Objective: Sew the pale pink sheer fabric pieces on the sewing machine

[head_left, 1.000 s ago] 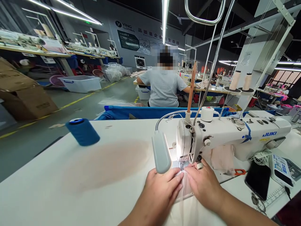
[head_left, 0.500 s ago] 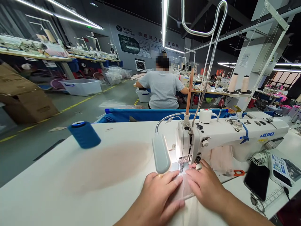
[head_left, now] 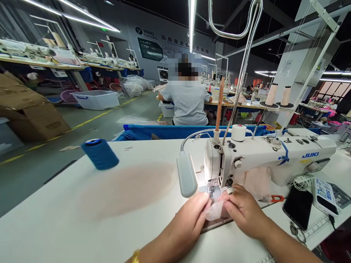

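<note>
Though white, pink-patched tabletop (head_left: 60, 223); dark ceiling (head_left: 170, 11)

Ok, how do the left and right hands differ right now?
A yellow band shows on the left hand's forearm; the right hand's visible forearm is bare. In the view, the left hand lies just below the lamp, the right hand to the right of the presser foot. Both hold the sheer pale cloth.

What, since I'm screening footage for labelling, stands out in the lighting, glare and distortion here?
Head view: the gooseneck lamp brightens the pale fabric at the JUKI sewing machine; head view: the central ceiling tube light glares white; head view: the cardboard box at left looks stretched and soft; head view: the co-worker's head is pixelated.
</note>
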